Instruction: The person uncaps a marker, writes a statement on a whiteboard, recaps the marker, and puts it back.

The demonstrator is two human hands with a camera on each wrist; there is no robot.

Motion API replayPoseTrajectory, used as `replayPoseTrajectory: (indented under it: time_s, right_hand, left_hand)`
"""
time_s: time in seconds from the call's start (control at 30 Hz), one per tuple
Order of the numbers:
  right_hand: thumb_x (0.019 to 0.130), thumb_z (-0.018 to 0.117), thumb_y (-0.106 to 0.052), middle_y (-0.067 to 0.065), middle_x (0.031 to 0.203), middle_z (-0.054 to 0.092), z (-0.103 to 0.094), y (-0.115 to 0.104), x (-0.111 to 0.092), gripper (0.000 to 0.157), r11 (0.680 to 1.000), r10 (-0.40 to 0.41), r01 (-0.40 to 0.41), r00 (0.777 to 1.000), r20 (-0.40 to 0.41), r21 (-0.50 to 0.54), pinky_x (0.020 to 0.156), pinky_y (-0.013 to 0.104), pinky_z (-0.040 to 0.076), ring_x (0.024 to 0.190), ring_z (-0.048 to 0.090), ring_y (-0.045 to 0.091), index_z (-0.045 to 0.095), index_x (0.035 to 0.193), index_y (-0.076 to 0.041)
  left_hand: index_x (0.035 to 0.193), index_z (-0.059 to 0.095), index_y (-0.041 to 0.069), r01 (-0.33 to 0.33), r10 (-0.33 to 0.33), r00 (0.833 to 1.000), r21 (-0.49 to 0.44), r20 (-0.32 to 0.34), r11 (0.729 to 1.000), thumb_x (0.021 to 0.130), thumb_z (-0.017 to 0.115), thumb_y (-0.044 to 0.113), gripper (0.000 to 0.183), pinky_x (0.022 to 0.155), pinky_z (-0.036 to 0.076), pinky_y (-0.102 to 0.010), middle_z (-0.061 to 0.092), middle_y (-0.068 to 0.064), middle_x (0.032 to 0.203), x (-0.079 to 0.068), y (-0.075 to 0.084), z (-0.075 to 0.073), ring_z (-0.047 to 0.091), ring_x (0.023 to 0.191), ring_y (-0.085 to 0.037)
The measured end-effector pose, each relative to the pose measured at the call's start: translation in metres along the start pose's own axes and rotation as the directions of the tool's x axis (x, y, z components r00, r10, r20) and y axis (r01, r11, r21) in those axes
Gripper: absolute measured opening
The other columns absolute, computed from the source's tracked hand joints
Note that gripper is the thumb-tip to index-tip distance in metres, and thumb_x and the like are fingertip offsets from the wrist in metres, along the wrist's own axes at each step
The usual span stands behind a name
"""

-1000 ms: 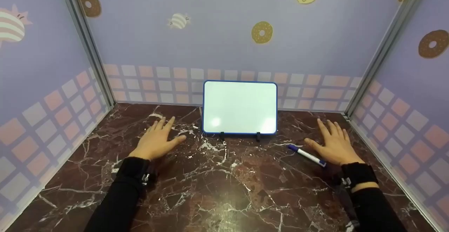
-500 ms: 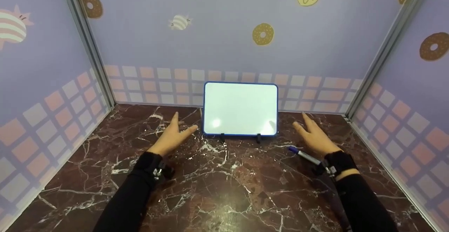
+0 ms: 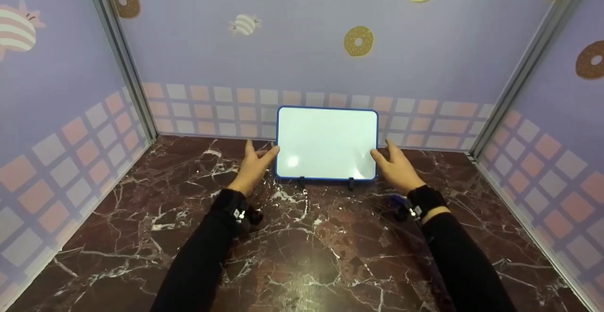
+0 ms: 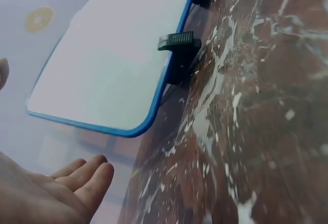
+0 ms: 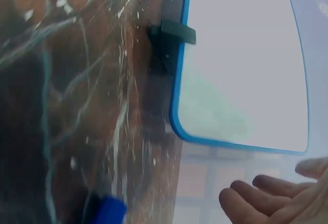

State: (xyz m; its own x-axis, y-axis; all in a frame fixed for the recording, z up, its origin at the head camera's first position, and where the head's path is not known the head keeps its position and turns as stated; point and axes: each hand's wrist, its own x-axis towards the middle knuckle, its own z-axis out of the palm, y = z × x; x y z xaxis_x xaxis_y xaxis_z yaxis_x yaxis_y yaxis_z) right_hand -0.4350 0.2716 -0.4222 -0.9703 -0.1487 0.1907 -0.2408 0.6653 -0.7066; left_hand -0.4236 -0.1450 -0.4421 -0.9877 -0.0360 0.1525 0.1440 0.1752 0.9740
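Note:
A small whiteboard point(image 3: 325, 142) with a blue frame leans upright on a stand whose black clips point(image 3: 302, 182) hold its bottom edge. My left hand point(image 3: 252, 168) is at the board's left edge, thumb overlapping the frame in the head view. In the left wrist view the fingers point(image 4: 95, 185) are extended, with a gap between them and the frame. On the other side, my right hand point(image 3: 396, 168) spreads thumb and fingers around the right edge. Its fingers point(image 5: 256, 198) stay apart from the frame in the right wrist view. Neither hand grips anything.
A marker's blue cap point(image 5: 110, 211) shows low in the right wrist view; the right wrist covers most of the marker in the head view. The reddish-brown marbled table point(image 3: 302, 255) is bounded by patterned lilac walls point(image 3: 302, 57) at the back and both sides.
Both hands have lifted from palm-down on the table and moved inward and forward to the whiteboard's two sides. The right forearm now covers the marker. The board has stayed in place.

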Motion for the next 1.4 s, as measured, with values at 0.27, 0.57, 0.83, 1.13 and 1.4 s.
replayPoseTrajectory:
  time_s: [0.27,0.57,0.83,1.13,1.4]
  right_hand:
    - [0.113,0.046,-0.07,0.038,0.178,0.012,0.019,0.002,0.019,0.109,0.994,0.108,-0.109,0.993,0.037,0.03,0.136,0.061,0.019,0.165,0.022,0.05,-0.002,0.173,0.008]
    - [0.114,0.047,-0.066,0.034,0.179,0.018,0.031,0.005,0.037,0.103,0.982,0.13,-0.13,0.991,0.009,0.136,0.137,0.057,0.021,0.165,0.024,0.048,0.003,0.175,0.004]
    - [0.118,0.051,-0.051,0.032,0.17,0.039,0.038,0.007,0.048,0.084,0.944,0.129,-0.113,0.991,-0.03,0.31,0.131,0.055,0.035,0.156,0.041,0.045,0.022,0.172,0.007]
    - [0.121,0.045,-0.037,0.035,0.156,0.048,0.043,0.012,0.051,0.065,0.903,0.246,-0.218,0.969,-0.029,0.371,0.12,0.058,0.049,0.142,0.051,0.042,0.036,0.162,0.013]
    - [0.121,0.046,-0.036,0.021,0.124,0.058,0.045,0.016,0.053,0.053,0.91,0.249,-0.219,0.968,-0.042,0.353,0.096,0.045,0.06,0.112,0.06,0.029,0.049,0.146,0.01]
  left_hand:
    - [0.176,0.01,-0.003,0.037,-0.037,0.999,-0.079,-0.004,0.996,0.107,0.071,0.05,0.106,0.131,0.035,-0.055,0.043,-0.033,0.167,0.014,-0.002,0.02,0.042,0.157,-0.045]
    - [0.168,0.032,-0.011,0.066,-0.07,0.996,-0.09,-0.047,0.994,0.113,0.064,0.045,0.085,0.134,0.03,-0.052,0.035,-0.03,0.174,0.026,-0.005,0.033,0.033,0.163,-0.044]
    - [0.17,0.026,-0.01,0.145,-0.145,0.989,-0.105,0.0,0.984,0.12,0.048,0.042,0.076,0.136,0.026,-0.051,0.028,-0.029,0.178,0.03,-0.01,0.043,0.026,0.166,-0.042]
    - [0.167,0.038,-0.009,0.178,-0.18,0.983,-0.058,-0.024,0.982,0.122,0.042,0.038,0.065,0.135,0.029,-0.052,0.038,-0.028,0.173,0.031,-0.017,0.042,0.033,0.163,-0.043]
    - [0.168,0.038,-0.007,0.182,-0.182,0.983,-0.018,-0.028,0.983,0.122,0.042,0.041,0.066,0.134,0.03,-0.052,0.039,-0.027,0.173,0.034,-0.017,0.04,0.035,0.162,-0.042]
